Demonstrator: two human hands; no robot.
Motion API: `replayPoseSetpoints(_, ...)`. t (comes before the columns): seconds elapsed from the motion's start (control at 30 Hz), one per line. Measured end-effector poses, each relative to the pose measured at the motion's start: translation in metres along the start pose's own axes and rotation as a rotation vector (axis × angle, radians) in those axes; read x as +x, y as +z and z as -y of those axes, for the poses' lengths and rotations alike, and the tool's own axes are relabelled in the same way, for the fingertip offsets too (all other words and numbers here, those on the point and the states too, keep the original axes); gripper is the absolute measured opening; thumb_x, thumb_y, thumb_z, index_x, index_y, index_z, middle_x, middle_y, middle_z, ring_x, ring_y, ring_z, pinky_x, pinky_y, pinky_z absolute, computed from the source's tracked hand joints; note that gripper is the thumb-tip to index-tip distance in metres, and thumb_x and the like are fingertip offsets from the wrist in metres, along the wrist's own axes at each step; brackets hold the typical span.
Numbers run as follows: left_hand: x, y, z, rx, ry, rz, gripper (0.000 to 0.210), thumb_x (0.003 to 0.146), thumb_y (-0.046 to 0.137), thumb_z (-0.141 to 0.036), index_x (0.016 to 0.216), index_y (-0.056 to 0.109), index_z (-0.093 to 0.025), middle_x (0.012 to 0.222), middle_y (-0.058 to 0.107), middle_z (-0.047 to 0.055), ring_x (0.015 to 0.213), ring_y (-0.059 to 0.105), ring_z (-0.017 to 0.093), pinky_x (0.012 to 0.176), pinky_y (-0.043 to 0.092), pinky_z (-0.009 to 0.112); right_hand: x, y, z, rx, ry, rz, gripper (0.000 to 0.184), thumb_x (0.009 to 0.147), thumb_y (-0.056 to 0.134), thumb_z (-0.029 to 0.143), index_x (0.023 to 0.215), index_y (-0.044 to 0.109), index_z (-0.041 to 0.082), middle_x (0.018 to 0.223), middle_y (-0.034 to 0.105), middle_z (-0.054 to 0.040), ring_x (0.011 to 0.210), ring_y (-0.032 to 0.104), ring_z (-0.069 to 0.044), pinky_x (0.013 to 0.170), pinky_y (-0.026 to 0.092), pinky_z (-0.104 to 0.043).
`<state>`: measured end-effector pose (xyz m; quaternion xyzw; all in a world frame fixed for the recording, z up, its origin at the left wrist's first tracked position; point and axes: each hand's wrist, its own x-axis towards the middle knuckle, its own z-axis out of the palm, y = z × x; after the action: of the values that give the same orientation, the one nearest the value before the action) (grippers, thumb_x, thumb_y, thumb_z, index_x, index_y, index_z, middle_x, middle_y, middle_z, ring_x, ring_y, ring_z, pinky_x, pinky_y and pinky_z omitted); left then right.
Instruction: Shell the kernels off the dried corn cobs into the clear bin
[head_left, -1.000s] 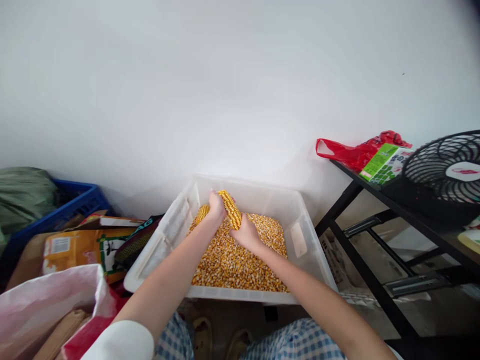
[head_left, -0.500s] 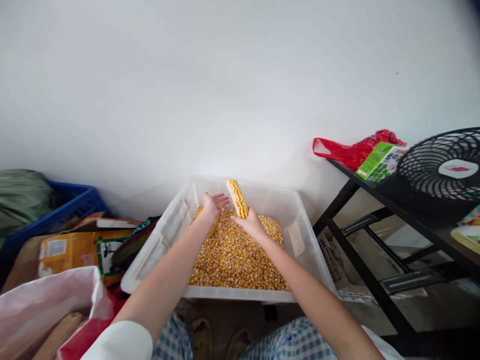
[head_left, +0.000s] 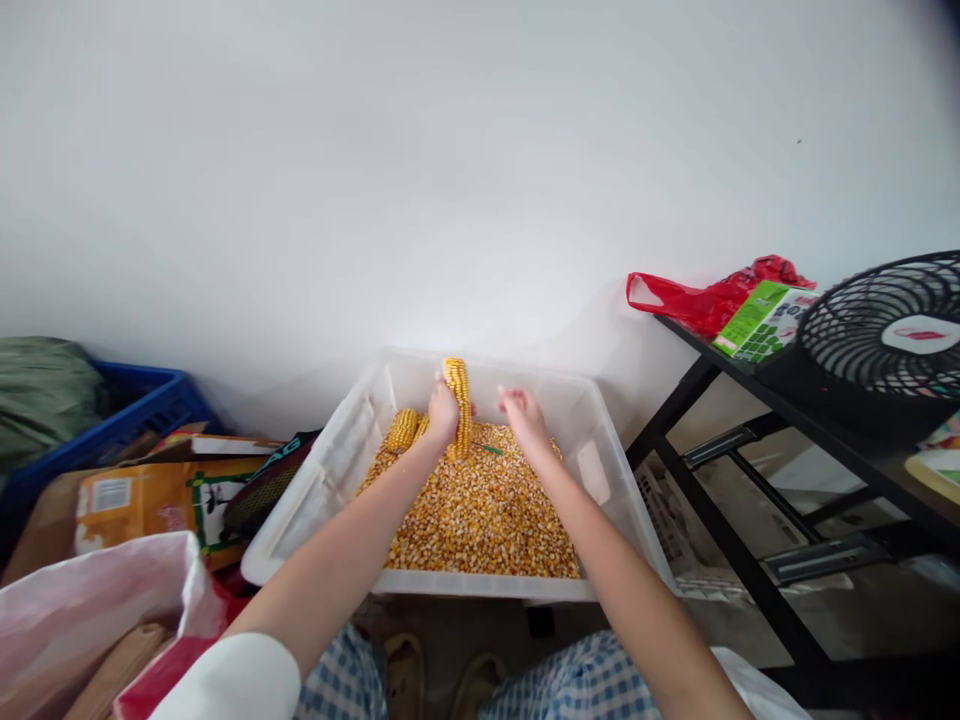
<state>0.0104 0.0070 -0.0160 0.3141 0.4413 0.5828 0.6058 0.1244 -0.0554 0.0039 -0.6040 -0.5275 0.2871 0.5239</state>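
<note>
My left hand (head_left: pixel 444 412) is closed round an ear of corn (head_left: pixel 459 400), which stands nearly upright and still bears yellow kernels on the side I see. To the right of it my right hand (head_left: pixel 526 414) hovers over the bin with fingers loosely bent and apart, holding nothing visible. Below both hands, loose corn kernels (head_left: pixel 480 520) fill much of a translucent plastic bin (head_left: pixel 615 480). More ears of corn (head_left: pixel 403 430) lie on the kernels at the back left, partly behind my left hand. A small green object (head_left: pixel 491 449) rests on the kernels.
On the right a black table (head_left: pixel 780 410) carries a red plastic bag (head_left: pixel 705 300), a green-and-white box (head_left: pixel 761 320) and a black fan (head_left: pixel 892 330). Left of the bin are a blue crate (head_left: pixel 161 405), an orange package (head_left: pixel 139 505) and a red-and-white bag (head_left: pixel 169 570). A white wall stands behind.
The ear of corn has passed from my right hand to my left and stands more upright. My right hand has let go and moved right. Ears at the back left show more now.
</note>
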Motion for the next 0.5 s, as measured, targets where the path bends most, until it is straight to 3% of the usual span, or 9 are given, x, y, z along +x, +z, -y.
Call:
replayPoseSetpoints(0.07,-0.014,0.006,0.002,0.163,0.090,0.080,0.036,0.078,0.044,-0.040,0.052,0.051,-0.017,0.039,0.042,0.002,0.056,0.054,0.020,0.056,0.039,0.025,0.005,-0.006,0.006,0.203,-0.047,-0.148,0.035,0.070,0.050,0.041,0.098,0.044,0.019,0.088,0.057,-0.0020,0.082,0.055,-0.012,0.075,0.041,-0.024)
replayPoseSetpoints(0.13,-0.033,0.017,0.009,0.287,0.189,0.191,0.030,0.075,0.052,-0.029,0.048,0.050,-0.017,0.040,0.040,0.002,0.064,0.055,0.021,0.062,0.037,0.024,0.005,-0.009,0.008,0.347,-0.061,-0.196,0.042,0.065,0.056,0.038,0.101,0.042,0.020,0.086,0.055,-0.0010,0.078,0.055,-0.011,0.070,0.043,-0.022)
replayPoseSetpoints(0.23,-0.053,0.033,0.019,0.517,0.354,0.342,0.031,0.078,0.047,-0.033,0.052,0.053,-0.018,0.048,0.047,0.004,0.067,0.054,0.021,0.069,0.036,0.026,0.001,-0.011,0.006,0.466,-0.050,-0.283,0.036,0.064,0.056,0.031,0.095,0.042,0.020,0.075,0.053,0.0018,0.064,0.054,-0.009,0.060,0.043,-0.021)
replayPoseSetpoints(0.33,-0.058,0.039,0.024,0.670,0.405,0.337,0.034,0.081,0.039,-0.037,0.056,0.053,-0.019,0.051,0.050,0.004,0.068,0.054,0.022,0.073,0.035,0.029,0.004,-0.014,0.002,0.540,-0.033,-0.377,0.032,0.063,0.054,0.028,0.091,0.041,0.020,0.067,0.051,0.0037,0.057,0.052,-0.009,0.055,0.043,-0.021)
replayPoseSetpoints(0.5,-0.059,0.036,0.029,0.849,0.331,0.331,0.039,0.082,0.034,-0.038,0.051,0.048,-0.019,0.056,0.053,0.008,0.071,0.054,0.025,0.074,0.036,0.033,0.012,-0.016,0.000,0.497,0.006,-0.456,0.028,0.065,0.052,0.034,0.085,0.042,0.019,0.060,0.049,0.0047,0.051,0.051,-0.010,0.050,0.042,-0.021)
